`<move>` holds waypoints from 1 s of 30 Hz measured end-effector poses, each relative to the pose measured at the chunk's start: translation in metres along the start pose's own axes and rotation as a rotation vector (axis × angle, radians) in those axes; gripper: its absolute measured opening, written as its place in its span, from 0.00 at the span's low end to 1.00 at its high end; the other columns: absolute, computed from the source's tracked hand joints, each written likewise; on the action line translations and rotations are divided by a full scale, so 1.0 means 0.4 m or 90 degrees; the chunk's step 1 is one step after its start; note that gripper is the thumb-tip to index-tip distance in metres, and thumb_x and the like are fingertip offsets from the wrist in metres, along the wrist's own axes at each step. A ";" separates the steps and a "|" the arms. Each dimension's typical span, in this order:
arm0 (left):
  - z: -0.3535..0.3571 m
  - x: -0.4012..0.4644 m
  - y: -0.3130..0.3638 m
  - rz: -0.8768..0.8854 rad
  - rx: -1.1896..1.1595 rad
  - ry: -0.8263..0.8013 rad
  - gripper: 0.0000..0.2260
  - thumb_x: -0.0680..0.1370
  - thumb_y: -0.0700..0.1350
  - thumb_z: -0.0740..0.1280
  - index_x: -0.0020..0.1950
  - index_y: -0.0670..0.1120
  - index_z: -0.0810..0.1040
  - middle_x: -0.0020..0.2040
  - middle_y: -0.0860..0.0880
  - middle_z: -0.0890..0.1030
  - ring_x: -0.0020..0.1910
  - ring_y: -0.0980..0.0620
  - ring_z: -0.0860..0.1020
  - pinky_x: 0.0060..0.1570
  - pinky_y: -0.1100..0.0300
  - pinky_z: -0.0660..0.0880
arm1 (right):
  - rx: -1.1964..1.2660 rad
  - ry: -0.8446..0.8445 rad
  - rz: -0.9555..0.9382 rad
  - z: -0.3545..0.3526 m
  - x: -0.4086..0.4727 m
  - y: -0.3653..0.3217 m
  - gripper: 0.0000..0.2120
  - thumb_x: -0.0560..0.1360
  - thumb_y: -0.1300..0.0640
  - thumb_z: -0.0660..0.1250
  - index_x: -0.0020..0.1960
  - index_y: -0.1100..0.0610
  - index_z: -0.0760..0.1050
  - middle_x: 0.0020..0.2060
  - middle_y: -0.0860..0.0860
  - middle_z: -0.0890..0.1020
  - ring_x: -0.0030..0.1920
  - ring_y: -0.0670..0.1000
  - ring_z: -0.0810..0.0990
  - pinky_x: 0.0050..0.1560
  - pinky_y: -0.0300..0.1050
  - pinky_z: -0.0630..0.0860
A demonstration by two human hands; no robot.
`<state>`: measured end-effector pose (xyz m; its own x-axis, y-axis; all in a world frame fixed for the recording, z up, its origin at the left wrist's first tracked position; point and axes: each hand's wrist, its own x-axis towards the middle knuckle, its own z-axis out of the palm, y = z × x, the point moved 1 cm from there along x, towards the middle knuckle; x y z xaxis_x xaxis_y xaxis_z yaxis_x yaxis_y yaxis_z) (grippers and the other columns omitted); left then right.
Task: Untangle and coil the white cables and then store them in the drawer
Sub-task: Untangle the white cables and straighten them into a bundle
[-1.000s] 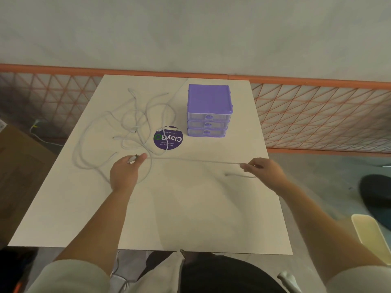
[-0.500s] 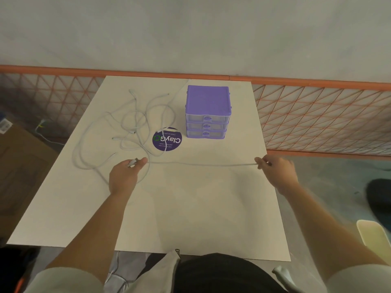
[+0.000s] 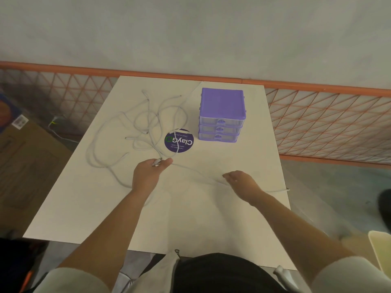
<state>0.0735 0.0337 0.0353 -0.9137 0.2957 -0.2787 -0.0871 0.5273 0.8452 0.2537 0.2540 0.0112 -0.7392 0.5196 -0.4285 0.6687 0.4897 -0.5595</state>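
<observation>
White table | left hand pinches cable | right hand moved inward, fingers loose

White table under both hands. Beyond the hands: plain grey wall, orange lattice barrier along its base. Cardboard box left of the left hand; grey floor right.

White cables – purple drawer unit – navy round sticker, white lettering.
</observation>
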 end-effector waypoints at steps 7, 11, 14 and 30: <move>0.013 -0.013 0.029 -0.004 -0.030 -0.062 0.13 0.72 0.58 0.73 0.38 0.49 0.82 0.34 0.48 0.75 0.35 0.51 0.71 0.37 0.60 0.66 | 0.108 -0.052 -0.146 0.101 -0.005 -0.208 0.16 0.82 0.48 0.58 0.64 0.54 0.75 0.57 0.51 0.80 0.58 0.52 0.76 0.57 0.45 0.70; -0.025 0.003 0.024 0.012 -0.034 -0.083 0.12 0.75 0.60 0.69 0.42 0.53 0.84 0.41 0.52 0.82 0.38 0.55 0.77 0.44 0.61 0.69 | 0.088 0.020 -0.156 0.103 0.012 -0.224 0.14 0.82 0.46 0.57 0.55 0.52 0.77 0.49 0.50 0.79 0.50 0.52 0.76 0.52 0.47 0.71; -0.070 0.032 0.007 0.002 -0.073 -0.061 0.17 0.81 0.59 0.60 0.49 0.50 0.83 0.48 0.56 0.83 0.43 0.60 0.80 0.42 0.65 0.68 | 0.009 0.072 -0.147 0.081 0.026 -0.201 0.14 0.81 0.43 0.57 0.54 0.48 0.78 0.47 0.47 0.79 0.49 0.51 0.77 0.54 0.48 0.71; -0.281 0.159 -0.199 -0.303 -0.794 0.216 0.16 0.85 0.47 0.49 0.40 0.48 0.69 0.31 0.53 0.62 0.23 0.57 0.62 0.22 0.68 0.61 | -0.351 0.088 0.133 -0.001 0.047 0.044 0.23 0.82 0.43 0.48 0.41 0.50 0.77 0.38 0.48 0.72 0.49 0.53 0.69 0.51 0.48 0.57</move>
<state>-0.0224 -0.0791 0.0015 -0.7316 -0.0119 -0.6816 -0.5458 -0.5889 0.5961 0.2517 0.2727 -0.0062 -0.5954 0.7115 -0.3731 0.7687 0.6396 -0.0072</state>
